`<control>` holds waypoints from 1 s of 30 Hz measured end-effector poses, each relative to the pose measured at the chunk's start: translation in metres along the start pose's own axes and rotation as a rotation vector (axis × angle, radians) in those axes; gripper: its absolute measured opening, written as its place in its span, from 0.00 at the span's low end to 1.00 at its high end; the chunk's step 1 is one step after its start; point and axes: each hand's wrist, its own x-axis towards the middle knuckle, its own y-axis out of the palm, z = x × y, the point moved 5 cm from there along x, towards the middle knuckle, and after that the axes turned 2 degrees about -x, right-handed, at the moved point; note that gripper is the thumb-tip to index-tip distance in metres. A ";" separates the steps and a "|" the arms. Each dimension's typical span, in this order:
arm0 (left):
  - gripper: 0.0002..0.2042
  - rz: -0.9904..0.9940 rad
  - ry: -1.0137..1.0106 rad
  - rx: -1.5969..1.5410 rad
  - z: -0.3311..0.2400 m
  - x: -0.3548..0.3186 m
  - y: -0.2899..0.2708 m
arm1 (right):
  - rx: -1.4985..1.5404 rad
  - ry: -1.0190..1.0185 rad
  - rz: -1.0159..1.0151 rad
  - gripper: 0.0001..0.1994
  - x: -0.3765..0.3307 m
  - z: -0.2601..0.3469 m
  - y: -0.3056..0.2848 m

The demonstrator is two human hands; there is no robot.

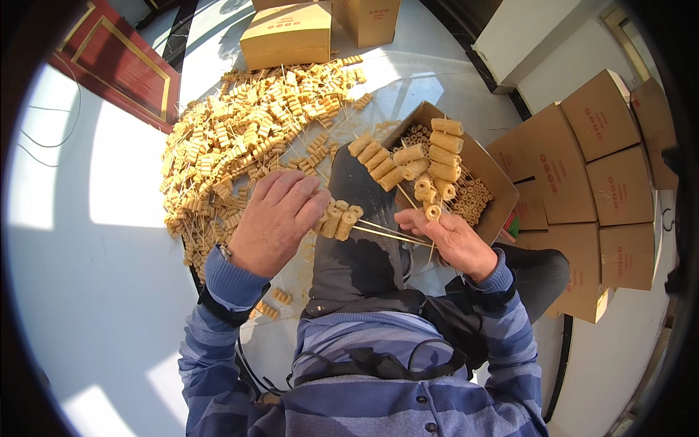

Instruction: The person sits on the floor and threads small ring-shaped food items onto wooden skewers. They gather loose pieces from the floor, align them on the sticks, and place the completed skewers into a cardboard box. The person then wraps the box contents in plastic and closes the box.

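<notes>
My left hand [273, 222] is closed around the far ends of some skewers threaded with short tan rolls [340, 220], above my thigh. The bare sticks [389, 231] of these skewers point right and meet the fingers of my right hand [460, 244]. That hand is closed on several other skewers, whose tan rolls [445, 149] fan out beyond its fingers. Just behind them stands an open cardboard carton [496, 178], with rows of rolls packed end-up inside. My fingers hide part of the sticks, so their exact number cannot be made out.
A wide heap of skewered rolls [240, 138] spreads over the floor ahead and to the left. Closed cartons [287, 36] stand behind it. More cartons [561, 171] are stacked at the right. A red panel [120, 58] is at the far left, and loose skewers [266, 309] lie near my left forearm.
</notes>
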 end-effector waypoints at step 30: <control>0.36 -0.369 -0.608 -2.381 -0.094 0.054 0.122 | 0.680 0.201 0.211 0.23 -0.074 -0.047 0.037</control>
